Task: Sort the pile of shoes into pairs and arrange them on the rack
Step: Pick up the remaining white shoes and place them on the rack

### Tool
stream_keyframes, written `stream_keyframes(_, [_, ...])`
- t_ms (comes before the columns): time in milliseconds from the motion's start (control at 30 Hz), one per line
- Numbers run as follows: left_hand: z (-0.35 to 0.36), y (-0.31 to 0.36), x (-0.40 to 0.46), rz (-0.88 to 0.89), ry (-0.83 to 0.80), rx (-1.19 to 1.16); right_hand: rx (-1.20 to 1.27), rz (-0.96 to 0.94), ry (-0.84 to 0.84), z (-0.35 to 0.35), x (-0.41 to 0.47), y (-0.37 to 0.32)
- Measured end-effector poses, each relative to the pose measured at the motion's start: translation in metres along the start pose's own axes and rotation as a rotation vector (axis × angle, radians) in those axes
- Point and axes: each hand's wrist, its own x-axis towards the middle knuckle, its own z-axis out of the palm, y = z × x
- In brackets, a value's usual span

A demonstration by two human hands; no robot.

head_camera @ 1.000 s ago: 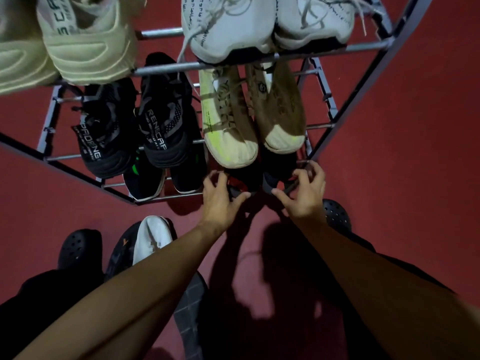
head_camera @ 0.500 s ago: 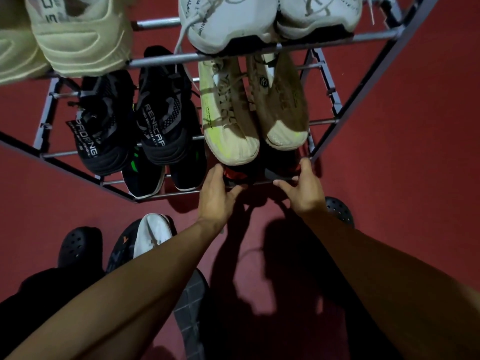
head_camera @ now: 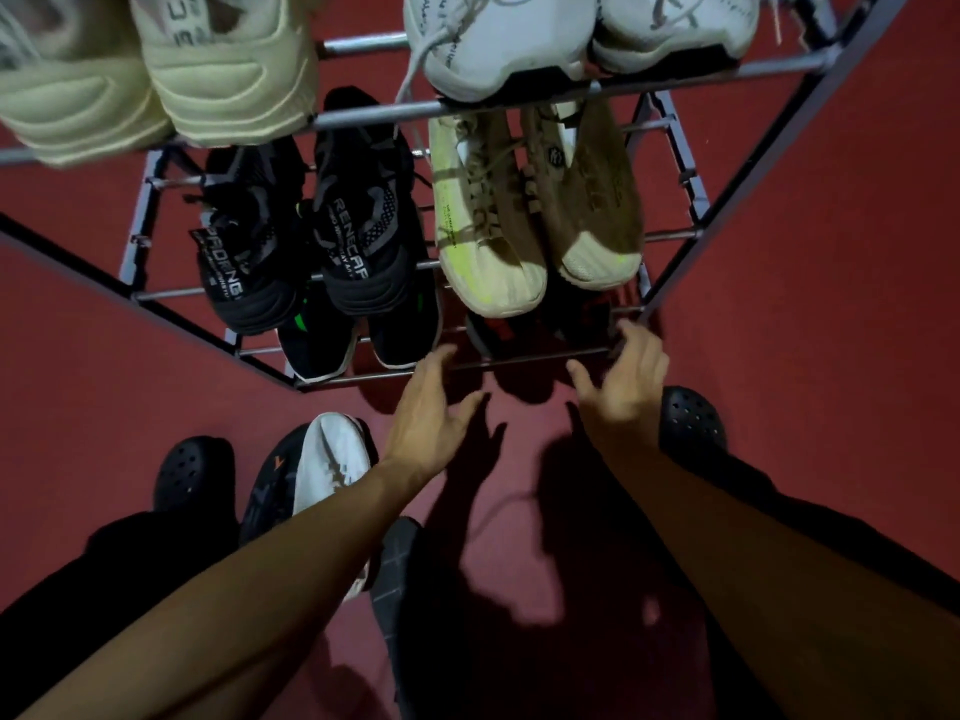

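A grey metal shoe rack stands on the red floor, seen from above. Its lowest shelf holds a pair of dark shoes with red marks at the right, mostly hidden under a tan and yellow pair. My left hand hovers open just in front of the bottom rail, fingers spread, holding nothing. My right hand is open too, its fingertips at the rail near the rack's right post. A white shoe and a dark shoe lie on the floor by my left forearm.
A black pair fills the middle shelf at left, above black shoes with green marks. The top shelf carries a cream pair and a white pair. My feet wear black clogs. Another dark shoe lies below.
Both hands pushed the dark shoes with red marks onto the bottom shelf, let go of them and drew back slightly from the rail with fingers opening.
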Motion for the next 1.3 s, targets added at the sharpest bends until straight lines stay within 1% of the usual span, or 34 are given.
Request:
stream_keyframes(33, [-0.005, -0.014, -0.013, -0.005, 0.003, 0.027, -0.004, -0.042, 0.001, 0.003, -0.013, -0.006])
stream_keyframes(67, [-0.011, -0.028, -0.027, -0.033, 0.004, 0.044, -0.01, -0.089, -0.058, 0.007, -0.027, -0.011])
stream_keyframes(133, [-0.025, -0.06, -0.053, -0.148, 0.026, 0.056, 0.0, -0.138, -0.284, 0.021, -0.056, -0.02])
stream_keyframes(200, [-0.041, -0.094, -0.075, -0.298, 0.065, 0.055, -0.016, -0.169, -0.5, 0.038, -0.083, -0.027])
stream_keyframes(267, [-0.059, -0.124, -0.093, -0.427, 0.074, 0.051, -0.018, -0.145, -0.702, 0.055, -0.102, -0.037])
stream_keyframes(333, [-0.074, -0.15, -0.107, -0.489, 0.045, 0.085, 0.003, -0.107, -0.861, 0.074, -0.112, -0.054])
stream_keyframes(433, [-0.085, -0.181, -0.121, -0.51, -0.046, 0.17, 0.021, -0.086, -1.0, 0.108, -0.121, -0.083])
stream_keyframes(500, [-0.085, -0.195, -0.124, -0.539, -0.071, 0.158, 0.042, -0.051, -1.059, 0.13, -0.125, -0.102])
stream_keyframes(567, [-0.081, -0.204, -0.121, -0.553, -0.043, 0.058, 0.07, -0.011, -1.081, 0.15, -0.127, -0.115])
stream_keyframes(667, [-0.074, -0.21, -0.103, -0.635, -0.014, -0.066, 0.109, 0.03, -1.029, 0.172, -0.133, -0.124])
stream_keyframes(733, [-0.067, -0.212, -0.091, -0.658, -0.037, -0.095, 0.145, 0.054, -0.973, 0.18, -0.133, -0.126])
stream_keyframes(800, [-0.06, -0.212, -0.085, -0.708, -0.008, -0.116, 0.169, 0.067, -0.949, 0.181, -0.131, -0.127])
stream_keyframes(900, [-0.049, -0.211, -0.081, -0.857, 0.03, -0.166, 0.173, 0.091, -0.955, 0.178, -0.125, -0.124])
stream_keyframes(967, [-0.048, -0.208, -0.076, -0.911, 0.079, -0.173, 0.162, 0.134, -0.967, 0.177, -0.121, -0.119])
stream_keyframes(1000, [-0.049, -0.207, -0.071, -0.899, 0.143, -0.141, 0.152, 0.151, -0.972, 0.178, -0.119, -0.117])
stream_keyframes(1067, [-0.056, -0.21, -0.059, -0.761, 0.238, -0.005, 0.147, 0.18, -0.979, 0.182, -0.115, -0.115])
stream_keyframes(1100, [-0.059, -0.214, -0.05, -0.668, 0.234, 0.057, 0.151, 0.192, -0.981, 0.184, -0.113, -0.115])
stream_keyframes(1133, [-0.062, -0.22, -0.04, -0.592, 0.197, 0.092, 0.157, 0.204, -0.983, 0.185, -0.113, -0.116])
stream_keyframes(1167, [-0.065, -0.225, -0.03, -0.553, 0.141, 0.095, 0.167, 0.219, -0.985, 0.187, -0.112, -0.116])
stream_keyframes(1300, [-0.068, -0.234, 0.008, -0.621, -0.149, -0.069, 0.193, 0.253, -0.999, 0.194, -0.11, -0.115])
